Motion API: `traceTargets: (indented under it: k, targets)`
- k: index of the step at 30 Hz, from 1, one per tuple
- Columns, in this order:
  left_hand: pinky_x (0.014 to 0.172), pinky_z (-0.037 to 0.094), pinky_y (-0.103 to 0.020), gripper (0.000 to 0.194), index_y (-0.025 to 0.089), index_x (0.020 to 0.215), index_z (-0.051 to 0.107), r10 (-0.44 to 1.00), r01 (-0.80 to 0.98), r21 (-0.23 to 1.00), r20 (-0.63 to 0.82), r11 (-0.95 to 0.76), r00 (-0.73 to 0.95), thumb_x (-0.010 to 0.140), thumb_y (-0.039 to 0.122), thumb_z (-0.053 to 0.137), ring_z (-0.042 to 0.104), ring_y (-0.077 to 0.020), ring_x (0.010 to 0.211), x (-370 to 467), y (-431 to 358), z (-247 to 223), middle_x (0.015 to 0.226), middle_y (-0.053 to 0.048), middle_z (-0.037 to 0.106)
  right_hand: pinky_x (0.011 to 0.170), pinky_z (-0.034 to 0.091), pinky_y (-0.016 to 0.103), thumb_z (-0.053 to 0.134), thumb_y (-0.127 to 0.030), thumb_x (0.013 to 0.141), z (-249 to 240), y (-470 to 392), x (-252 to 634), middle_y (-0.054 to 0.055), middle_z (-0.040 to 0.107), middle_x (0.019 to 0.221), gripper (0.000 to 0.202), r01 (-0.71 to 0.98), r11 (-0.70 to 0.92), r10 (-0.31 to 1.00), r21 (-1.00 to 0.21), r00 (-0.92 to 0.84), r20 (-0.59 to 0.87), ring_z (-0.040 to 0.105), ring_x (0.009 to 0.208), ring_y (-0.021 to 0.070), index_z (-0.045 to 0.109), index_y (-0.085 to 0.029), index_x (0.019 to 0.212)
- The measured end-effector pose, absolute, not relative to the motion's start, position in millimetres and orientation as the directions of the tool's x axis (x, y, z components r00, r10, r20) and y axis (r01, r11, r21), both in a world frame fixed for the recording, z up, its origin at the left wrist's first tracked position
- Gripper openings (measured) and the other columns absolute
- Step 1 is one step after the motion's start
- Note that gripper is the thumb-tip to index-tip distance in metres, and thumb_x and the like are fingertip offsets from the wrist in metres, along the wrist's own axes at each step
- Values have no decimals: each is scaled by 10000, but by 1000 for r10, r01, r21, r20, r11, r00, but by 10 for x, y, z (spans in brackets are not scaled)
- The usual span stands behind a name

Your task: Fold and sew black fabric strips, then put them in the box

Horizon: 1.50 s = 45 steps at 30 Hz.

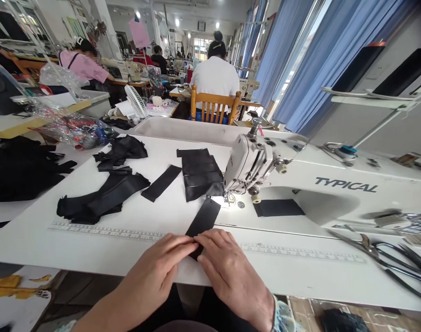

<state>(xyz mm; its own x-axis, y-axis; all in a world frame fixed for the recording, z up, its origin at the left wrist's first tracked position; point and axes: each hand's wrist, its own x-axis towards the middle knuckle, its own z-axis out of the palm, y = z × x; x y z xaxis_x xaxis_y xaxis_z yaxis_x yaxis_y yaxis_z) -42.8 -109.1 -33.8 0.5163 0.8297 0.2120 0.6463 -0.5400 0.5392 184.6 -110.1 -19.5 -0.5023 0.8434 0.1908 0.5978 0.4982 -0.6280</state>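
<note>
A black fabric strip [204, 217] lies slantwise on the white table, its far end close to the sewing machine's presser foot. Both hands meet at its near end. My left hand [162, 263] pinches the strip's left side, fingertips together. My right hand [227, 267] is closed over the right side, its fingertips touching those of my left hand. The sewing machine head [243, 163] stands just beyond. Joined black pieces [200, 173] lie left of the needle area, with a single black piece [161, 183] beside them.
Black fabric piles [103, 198] lie at the left. A ruler scale [300, 252] runs along the table front. Large scissors [365, 249] rest at the right. Another black piece [278, 208] is under the machine arm. People sit at machines farther back.
</note>
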Motion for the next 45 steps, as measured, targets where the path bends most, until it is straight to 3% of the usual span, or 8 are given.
traceTargets:
  k: [4, 7, 13, 17, 20, 24, 35, 45]
  targets:
    - [981, 586, -301, 347, 301, 1304, 619, 828, 622, 561, 244, -546, 505, 1016, 181, 467, 612, -213, 1209, -436, -1169, -379, 1311, -48, 631, 1116, 454, 525, 509, -149, 977, -270, -1142, 1890, 102, 624, 1336, 359, 650, 497, 848, -575, -503, 165, 537, 1275, 288, 626, -219, 1308]
    - [969, 582, -332, 311, 277, 1242, 636, 804, 608, 545, 253, -578, 538, 967, 156, 557, 599, -235, 1193, -396, -1123, -439, 1256, -54, 642, 1127, 456, 511, 515, -139, 967, -306, -1166, 1964, 99, 615, 1351, 366, 659, 480, 857, -579, -493, 149, 522, 1310, 282, 622, -227, 1306]
    - [867, 532, -357, 227, 206, 947, 624, 778, 546, 571, 319, -614, 542, 1031, 112, 435, 599, -207, 984, -118, -1062, -490, 1041, -53, 651, 1160, 427, 487, 578, -161, 946, -319, -1212, 2126, 76, 604, 1353, 321, 637, 404, 891, -657, -438, 123, 489, 1349, 264, 634, -250, 1249]
    - [836, 514, -342, 194, 209, 963, 583, 810, 530, 645, 258, -550, 527, 1049, 152, 419, 599, -197, 952, 13, -1031, -441, 998, -45, 640, 1100, 453, 489, 641, -181, 916, -345, -1226, 2157, 92, 595, 1326, 302, 605, 369, 914, -706, -376, 156, 512, 1290, 281, 629, -242, 1212]
    - [816, 526, -326, 171, 220, 969, 595, 852, 520, 714, 209, -469, 481, 1051, 211, 445, 626, -189, 914, 73, -1013, -407, 948, -34, 648, 974, 494, 454, 591, -140, 934, -360, -1215, 2153, 83, 635, 1129, 153, 555, 358, 927, -751, -307, 215, 568, 1113, 259, 630, -228, 1052]
    - [883, 565, -317, 186, 256, 1171, 638, 899, 480, 804, 147, -351, 411, 992, 272, 590, 668, -198, 1010, 130, -1014, -379, 1072, -36, 696, 838, 491, 406, 553, -163, 968, -349, -1191, 2174, 56, 619, 965, 102, 507, 274, 956, -817, -236, 174, 557, 947, 231, 626, -231, 991]
    - [907, 589, -277, 283, 276, 1213, 691, 949, 357, 901, 147, -245, 280, 937, 232, 652, 691, -165, 989, 258, -973, -378, 1099, -5, 748, 964, 469, 341, 559, -230, 986, -411, -1181, 2182, 23, 646, 1123, 182, 226, 139, 985, -964, -134, 111, 607, 1072, 184, 610, -268, 1156]
    - [853, 593, -223, 266, 269, 1176, 718, 943, 313, 916, 160, -253, 292, 917, 225, 678, 706, -151, 967, 264, -955, -322, 1075, 3, 758, 851, 451, 275, 534, -174, 986, -377, -1210, 2172, -16, 609, 1009, 124, 270, 166, 982, -948, -128, 136, 589, 933, 143, 585, -270, 1045]
